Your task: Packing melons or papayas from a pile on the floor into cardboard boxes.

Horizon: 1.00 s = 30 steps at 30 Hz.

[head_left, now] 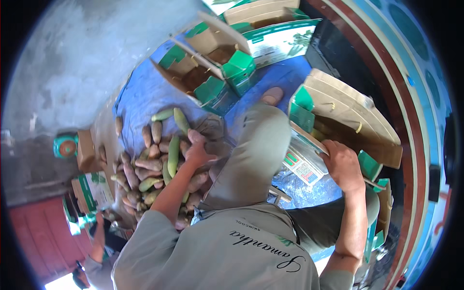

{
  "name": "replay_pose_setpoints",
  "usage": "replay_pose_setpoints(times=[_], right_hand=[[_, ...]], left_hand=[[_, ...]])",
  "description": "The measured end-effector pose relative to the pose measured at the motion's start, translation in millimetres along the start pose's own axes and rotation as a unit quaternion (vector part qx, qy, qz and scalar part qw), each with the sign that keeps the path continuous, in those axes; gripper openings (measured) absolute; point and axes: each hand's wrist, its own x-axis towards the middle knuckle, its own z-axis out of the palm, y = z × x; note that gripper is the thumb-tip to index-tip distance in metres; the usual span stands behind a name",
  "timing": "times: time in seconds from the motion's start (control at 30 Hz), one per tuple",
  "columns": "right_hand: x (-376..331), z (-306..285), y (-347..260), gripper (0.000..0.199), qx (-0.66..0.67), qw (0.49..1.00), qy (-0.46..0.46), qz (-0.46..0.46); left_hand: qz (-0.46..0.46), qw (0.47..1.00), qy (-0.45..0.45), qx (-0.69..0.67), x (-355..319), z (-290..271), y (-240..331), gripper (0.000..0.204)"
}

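Observation:
My left hand (197, 151) reaches over a heap of long brown-pink root-like produce (149, 164) mixed with green pieces. Its thumb is spread from the fingers, and the fingertips are at the lower end of a long green piece (181, 120); whether they touch it I cannot tell. Close to that wrist lies another green piece (173, 155). On the right, my right hand (342, 165) has its fingers curled over the near wall of an open cardboard box (309, 145). The box's brown lid (345, 104) stands up, and its inside is mostly shaded.
Several open green-and-brown boxes (212, 89) stand ahead on a blue tarp (150, 87). At far left are a green dial scale (65, 146) and a white-green box (94, 191). Another person's arm (98, 237) shows at lower left. A wall (411, 145) curves along the right.

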Motion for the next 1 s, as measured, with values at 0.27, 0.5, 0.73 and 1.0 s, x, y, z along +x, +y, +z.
replay_pose_setpoints(times=[0.27, 0.5, 0.73, 1.0], right_hand=[[-10.3, -3.6, -1.7, 0.014, -0.058, 0.998, -0.019, 0.006], [-18.5, 7.7, 4.1, 0.012, -0.107, 0.993, 0.033, -0.047], [-17.0, 4.5, -0.1, 0.011, -0.096, 0.995, -0.001, -0.027], [-15.1, 2.3, -0.3, 0.013, -0.081, 0.996, -0.027, -0.022]], left_hand=[[0.044, 0.941, 0.277, -0.19, -13.2, -145.1, 62.6, 0.067], [0.262, 0.882, 0.263, -0.29, -32.0, -196.8, 177.4, 0.065], [0.386, 0.887, 0.151, -0.203, -27.7, -151.2, 286.8, 0.062], [0.409, 0.896, 0.045, -0.166, 1.6, -89.3, 348.4, 0.069]])
